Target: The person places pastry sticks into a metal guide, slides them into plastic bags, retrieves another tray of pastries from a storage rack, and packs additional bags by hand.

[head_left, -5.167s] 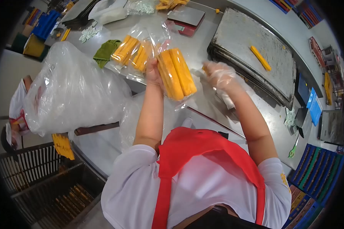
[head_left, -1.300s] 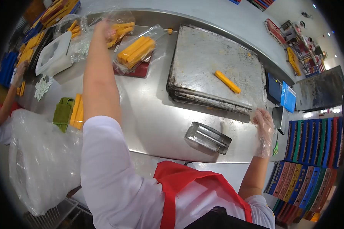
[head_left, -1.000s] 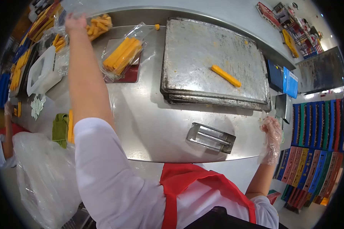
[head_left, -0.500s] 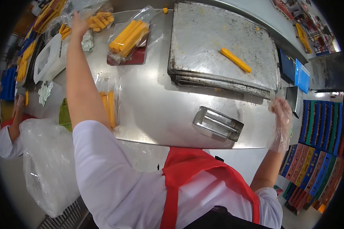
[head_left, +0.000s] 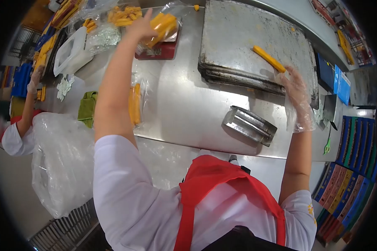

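So, comparing with half a second ago: the left hand (head_left: 143, 28) has left the heap of yellow pieces (head_left: 123, 16) in clear plastic at the far side and is now right at the bag of yellow sticks (head_left: 165, 26) over the red scale (head_left: 165, 51). One finger points away from the bag, and the bag itself is blurry, so I honestly can't tell if the fingers are gripping it or just touching.

The right hand (head_left: 296, 85), in a clear plastic glove, was down by the corner of the stacked trays (head_left: 238, 33). Now it's up over the edge, fingertips at the near end of the loose yellow stick (head_left: 266, 57), which is lying at about the same spot on the top tray. Can't tell whether those fingers have closed on it either.

Hasn't budged: the metal holder (head_left: 250, 125) on the table (head_left: 180, 104), and the second bag (head_left: 135, 102) of sticks near the table's edge, beside the left forearm.

As for writing, the scale's display shows now, but I can't make out the digits. The blue packet (head_left: 342, 85) beside the trays has pale print too small to read. No brand I can make out anywhere.
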### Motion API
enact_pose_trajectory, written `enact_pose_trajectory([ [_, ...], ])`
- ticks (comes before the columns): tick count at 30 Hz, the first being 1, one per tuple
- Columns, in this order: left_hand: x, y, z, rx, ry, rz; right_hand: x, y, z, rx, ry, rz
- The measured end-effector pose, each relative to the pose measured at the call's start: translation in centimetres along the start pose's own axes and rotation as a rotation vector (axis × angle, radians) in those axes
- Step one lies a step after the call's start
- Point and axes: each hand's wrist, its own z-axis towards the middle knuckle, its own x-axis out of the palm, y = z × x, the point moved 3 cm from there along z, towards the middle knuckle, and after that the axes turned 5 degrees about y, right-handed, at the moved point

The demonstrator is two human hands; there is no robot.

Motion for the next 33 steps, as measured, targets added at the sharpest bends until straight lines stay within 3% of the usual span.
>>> enact_pose_trajectory([
  [3, 0.2, 1.6, 1.1, 0.030, 0.054, -0.067, -0.1, -1.2, -0.2, -0.031, -0.018, 0.073],
  [5, -0.3, 1.8, 1.2, 0.058, 0.057, -0.044, -0.9, -1.2, -0.7, 0.091, 0.041, 0.171],
  [7, -1.6, 1.8, 0.4, 0.201, -0.197, -0.120, -2.4, -0.6, -1.3, 0.100, 0.033, 0.171],
  [10, -4.0, 3.5, 0.4, 0.291, -0.317, -0.229, -3.8, -1.5, -1.6, 0.107, -0.030, 0.121],
  [13, -7.2, 3.2, -2.5, 0.316, -0.180, -0.493, -5.0, -1.7, -1.8, 0.157, -0.101, 0.146],
  [16, -7.7, 3.3, -3.5, 0.351, -0.311, -0.355, -5.4, -2.2, -2.4, 0.182, -0.121, 0.204],
  [21, -6.1, 4.1, -3.0, 0.335, -0.300, -0.388, -6.0, -1.2, -3.2, 0.190, -0.123, 0.106],
  [27, -5.1, 4.6, -1.8, 0.328, -0.270, -0.378, -5.8, -3.8, -3.0, 0.179, -0.120, 0.249],
  [30, -4.4, 3.8, -1.3, 0.283, -0.219, -0.321, -4.9, -3.7, -2.2, 0.253, -0.123, 0.138],
  [33, -1.4, 3.5, -0.1, 0.200, -0.110, -0.231, -2.5, -1.8, -0.7, 0.135, 0.016, -0.165],
])
